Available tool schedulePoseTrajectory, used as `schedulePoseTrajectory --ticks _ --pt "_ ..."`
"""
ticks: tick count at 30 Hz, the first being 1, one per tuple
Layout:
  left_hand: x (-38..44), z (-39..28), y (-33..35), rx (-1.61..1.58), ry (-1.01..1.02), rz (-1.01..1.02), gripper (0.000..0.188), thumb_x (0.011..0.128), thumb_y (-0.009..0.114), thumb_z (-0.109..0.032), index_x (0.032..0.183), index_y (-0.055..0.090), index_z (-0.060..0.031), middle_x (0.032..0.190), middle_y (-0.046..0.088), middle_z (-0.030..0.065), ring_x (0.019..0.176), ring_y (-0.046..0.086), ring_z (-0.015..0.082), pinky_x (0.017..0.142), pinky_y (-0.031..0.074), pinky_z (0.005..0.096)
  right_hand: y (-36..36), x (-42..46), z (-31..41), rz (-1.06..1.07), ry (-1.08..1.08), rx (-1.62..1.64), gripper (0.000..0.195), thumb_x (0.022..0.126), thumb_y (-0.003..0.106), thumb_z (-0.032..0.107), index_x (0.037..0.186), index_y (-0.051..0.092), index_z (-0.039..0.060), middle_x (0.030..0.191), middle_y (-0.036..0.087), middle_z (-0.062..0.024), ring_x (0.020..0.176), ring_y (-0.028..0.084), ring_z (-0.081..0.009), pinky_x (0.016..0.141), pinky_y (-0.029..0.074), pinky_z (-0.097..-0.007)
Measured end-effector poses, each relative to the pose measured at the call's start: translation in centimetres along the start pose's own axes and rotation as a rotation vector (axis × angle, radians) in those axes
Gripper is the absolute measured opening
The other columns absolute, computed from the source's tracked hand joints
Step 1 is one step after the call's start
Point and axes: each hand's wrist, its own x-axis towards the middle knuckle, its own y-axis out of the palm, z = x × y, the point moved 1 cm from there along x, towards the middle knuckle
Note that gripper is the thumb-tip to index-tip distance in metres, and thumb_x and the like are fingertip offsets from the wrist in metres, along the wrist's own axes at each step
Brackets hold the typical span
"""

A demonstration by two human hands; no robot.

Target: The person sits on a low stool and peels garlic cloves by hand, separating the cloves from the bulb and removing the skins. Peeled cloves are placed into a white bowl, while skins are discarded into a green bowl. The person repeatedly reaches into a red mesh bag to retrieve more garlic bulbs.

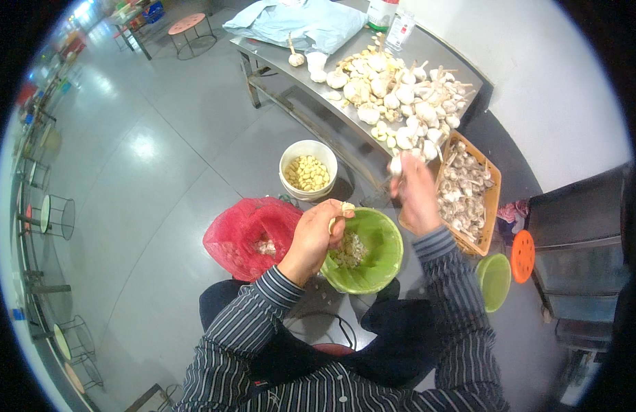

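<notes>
My left hand [318, 232] is closed around pale garlic cloves [347, 207], which show at the thumb and between the fingers. It hangs over the left rim of a green plastic basin [382, 247], where skins and scraps [350, 251] lie at the bottom. Slightly blurred, my right hand [417, 190] is at the near edge of the steel table [318, 95], with a white garlic bulb [395, 166] between thumb and fingers. A heap of garlic bulbs and loose cloves [400, 95] covers much of that tabletop. Below it, a white bucket [308, 193] holds peeled cloves [307, 173].
An orange crate [492, 206] of garlic bulbs stands right of my right hand. Left of the basin sits a red mesh sack [230, 237]. A light-blue plastic bag [297, 26] lies on the table. Further right are another green basin [494, 283] and an orange stool [523, 256].
</notes>
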Motion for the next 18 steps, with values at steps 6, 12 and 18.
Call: schedulePoseTrajectory --ticks 6,12,18 --pt "-0.8 -1.3 -0.9 -0.043 0.016 0.008 0.022 0.104 0.047 -0.024 0.099 0.062 -0.0079 0.064 0.042 -0.0058 0.051 0.033 0.0076 0.048 0.026 0.0240 2.0 16.3 4.1 -0.085 -0.533 -1.014 0.050 0.094 0.071 0.037 0.126 0.061 -0.0003 0.094 0.070 -0.0188 0.086 0.068 -0.0285 0.076 0.054 -0.0401" --pt "-0.4 -2.3 -1.6 -0.072 0.052 0.021 0.022 0.104 0.047 -0.022 0.101 0.061 -0.0065 0.064 0.041 -0.0054 0.051 0.033 0.0070 0.047 0.025 0.0234 2.4 21.8 2.6 -0.020 -0.467 -1.438 0.043 0.091 0.072 0.035 0.122 0.063 0.0063 0.121 0.065 -0.0242 0.110 0.064 -0.0413 0.095 0.051 -0.0487" --pt "-0.2 -2.2 -1.9 -0.114 0.034 0.021 0.021 0.104 0.047 -0.021 0.102 0.061 -0.0057 0.064 0.042 -0.0052 0.051 0.032 0.0068 0.047 0.025 0.0227 2.9 22.1 2.5 0.039 -0.550 -1.586 0.043 0.090 0.072 0.029 0.126 0.062 0.0070 0.125 0.061 -0.0218 0.112 0.064 -0.0398 0.095 0.052 -0.0478"
